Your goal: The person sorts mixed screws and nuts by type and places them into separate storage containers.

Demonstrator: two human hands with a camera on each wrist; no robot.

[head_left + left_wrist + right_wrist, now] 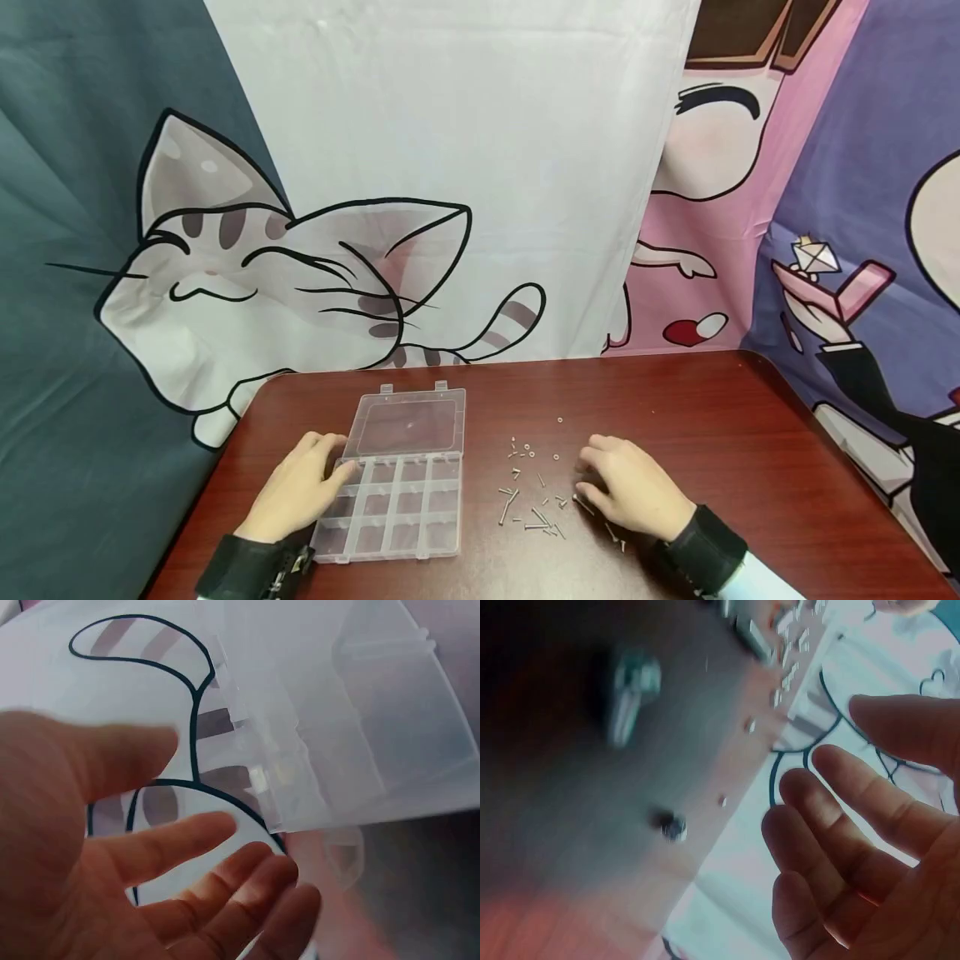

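A clear plastic compartment box (405, 500) lies on the table with its lid (408, 423) folded back flat. At its left edge is my left hand (300, 487), the thumb overlapping the box's side in the head view. Its fingers (180, 844) are loosely bent, and nothing sits between them in the left wrist view. To the right, my right hand (630, 483) is close over the table beside scattered screws (540, 517). Relaxed fingers (840, 795) with nothing in them show in the right wrist view. One larger screw (630, 697) appears near that wrist camera, blurred.
Small nuts (527, 447) and short screws are spread between the box and my right hand. A lone nut (559, 420) lies farther back. Behind the brown table (675, 392) hangs a printed cloth (480, 167) with cartoon figures.
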